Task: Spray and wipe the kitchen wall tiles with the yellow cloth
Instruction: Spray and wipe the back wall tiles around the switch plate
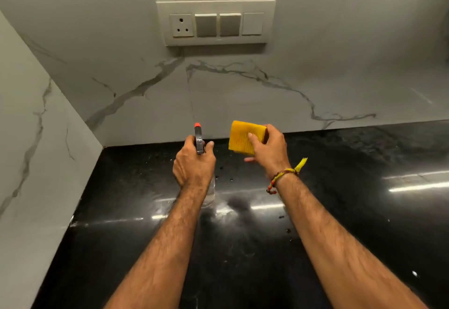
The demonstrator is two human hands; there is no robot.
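Head view looks down over a glossy black countertop (364, 211) set into a corner of white marble-veined wall tiles (267, 94). The left hand (193, 165) is wrapped around the neck of a clear spray bottle (209, 193), forefinger curled at the trigger, its red-tipped nozzle (197, 125) aimed at the back wall; the liquid level inside the see-through body is too hard to make out. The right hand (268, 149) pinches a folded yellow cloth (244, 138), thumb across its front, held up in the air just short of the tiles. A beaded wristband (279, 177) circles that wrist. Above, a switch plate (215, 22) carries a socket. Droplets speckle the counter near the bottle.
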